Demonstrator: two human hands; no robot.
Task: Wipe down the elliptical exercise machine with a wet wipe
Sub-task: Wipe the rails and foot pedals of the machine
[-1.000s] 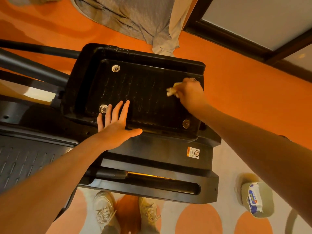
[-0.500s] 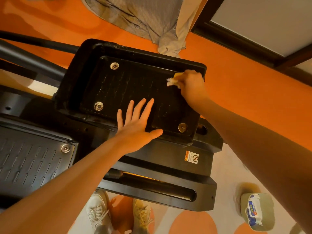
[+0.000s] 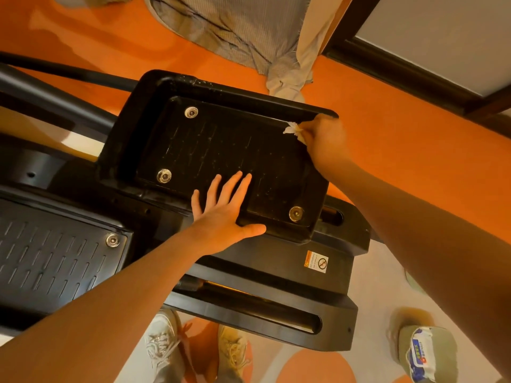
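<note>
The black elliptical foot pedal (image 3: 221,150) fills the centre, a ribbed tray with a raised rim and silver bolts at its corners. My right hand (image 3: 326,142) holds a crumpled white wet wipe (image 3: 294,131) against the pedal's far right corner, under the rim. My left hand (image 3: 224,208) lies flat with fingers spread on the pedal's near edge, thumb along the rim. A second ribbed pedal (image 3: 52,255) shows at the lower left. The machine's black base (image 3: 276,308) sits below, with a warning sticker (image 3: 316,262).
An orange floor surrounds the machine, and a patterned rug lies under my shoes (image 3: 193,352). A wet wipe packet (image 3: 423,355) lies on the rug at the lower right. A grey curtain (image 3: 235,31) hangs at the top centre beside a dark window frame (image 3: 401,70).
My right hand has slid the wipe up and to the right into the pedal's far corner. My left hand has shifted right along the near edge.
</note>
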